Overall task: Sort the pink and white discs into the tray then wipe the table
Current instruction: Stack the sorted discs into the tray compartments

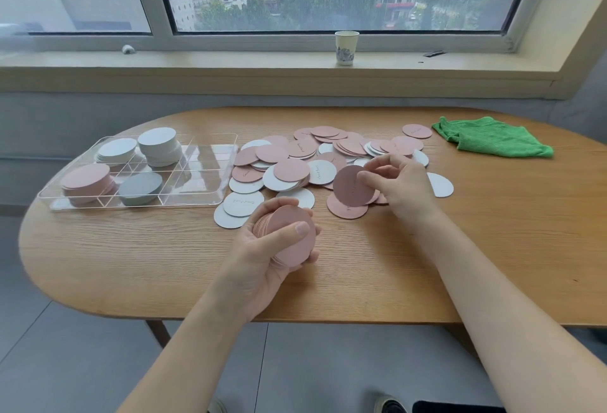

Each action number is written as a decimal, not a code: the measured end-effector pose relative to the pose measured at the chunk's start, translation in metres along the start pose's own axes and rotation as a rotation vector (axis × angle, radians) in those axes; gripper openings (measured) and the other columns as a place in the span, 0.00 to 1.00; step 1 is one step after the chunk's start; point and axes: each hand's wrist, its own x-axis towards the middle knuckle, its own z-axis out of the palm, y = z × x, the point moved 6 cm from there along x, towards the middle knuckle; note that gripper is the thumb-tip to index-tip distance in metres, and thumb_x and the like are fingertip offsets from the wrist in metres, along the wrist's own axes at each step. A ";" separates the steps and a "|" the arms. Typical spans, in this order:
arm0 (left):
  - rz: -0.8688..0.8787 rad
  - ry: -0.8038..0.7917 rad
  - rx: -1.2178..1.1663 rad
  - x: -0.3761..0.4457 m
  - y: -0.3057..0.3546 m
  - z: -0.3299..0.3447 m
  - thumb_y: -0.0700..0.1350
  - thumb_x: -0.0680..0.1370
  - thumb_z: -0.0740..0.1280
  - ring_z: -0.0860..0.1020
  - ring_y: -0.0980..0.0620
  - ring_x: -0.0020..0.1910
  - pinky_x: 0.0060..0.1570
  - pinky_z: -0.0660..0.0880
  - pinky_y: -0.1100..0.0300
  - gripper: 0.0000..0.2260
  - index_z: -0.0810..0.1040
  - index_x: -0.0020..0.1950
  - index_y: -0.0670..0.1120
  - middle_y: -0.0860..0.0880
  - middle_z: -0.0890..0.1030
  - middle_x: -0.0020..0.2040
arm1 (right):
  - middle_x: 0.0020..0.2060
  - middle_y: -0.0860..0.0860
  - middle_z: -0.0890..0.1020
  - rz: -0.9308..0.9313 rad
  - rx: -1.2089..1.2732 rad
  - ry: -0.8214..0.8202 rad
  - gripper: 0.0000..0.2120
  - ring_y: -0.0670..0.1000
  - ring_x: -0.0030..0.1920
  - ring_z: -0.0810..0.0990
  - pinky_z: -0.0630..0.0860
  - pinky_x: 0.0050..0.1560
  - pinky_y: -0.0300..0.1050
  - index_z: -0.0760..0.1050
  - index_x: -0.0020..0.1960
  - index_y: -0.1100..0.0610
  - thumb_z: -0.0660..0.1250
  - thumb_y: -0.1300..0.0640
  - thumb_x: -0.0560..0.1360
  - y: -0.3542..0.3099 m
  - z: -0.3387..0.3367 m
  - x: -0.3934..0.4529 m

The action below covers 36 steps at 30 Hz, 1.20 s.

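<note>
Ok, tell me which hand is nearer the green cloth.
Right. The right hand pinches a pink disc over the pile, left of the green cloth; the left hand grips a pink stack farther left.

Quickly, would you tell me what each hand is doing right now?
Left hand: grips a stack of pink discs.
Right hand: pinches a single pink disc.

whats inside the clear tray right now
The clear tray holds four disc stacks: two white stacks at the back, a pink stack and a grey-looking stack in front. Discs lower in each stack are covered.
</note>
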 end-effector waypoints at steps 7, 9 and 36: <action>0.026 -0.016 0.000 0.002 0.001 0.002 0.45 0.56 0.89 0.82 0.42 0.46 0.39 0.81 0.50 0.30 0.82 0.54 0.48 0.42 0.84 0.52 | 0.41 0.60 0.81 0.000 0.454 -0.425 0.16 0.56 0.42 0.74 0.72 0.42 0.44 0.83 0.46 0.55 0.83 0.54 0.62 -0.034 0.026 -0.045; 0.029 -0.034 0.006 0.001 0.001 0.004 0.46 0.55 0.89 0.82 0.42 0.44 0.39 0.81 0.50 0.29 0.82 0.53 0.48 0.43 0.84 0.52 | 0.42 0.63 0.81 -0.031 0.421 -0.476 0.13 0.57 0.43 0.74 0.72 0.43 0.46 0.83 0.46 0.55 0.82 0.55 0.65 -0.040 0.035 -0.055; 0.007 -0.036 -0.101 -0.015 0.018 -0.023 0.31 0.68 0.74 0.83 0.38 0.52 0.40 0.81 0.48 0.18 0.81 0.53 0.47 0.38 0.81 0.58 | 0.57 0.51 0.83 -0.185 -0.510 -0.186 0.23 0.51 0.56 0.79 0.69 0.52 0.41 0.80 0.62 0.56 0.74 0.43 0.74 -0.030 0.112 0.040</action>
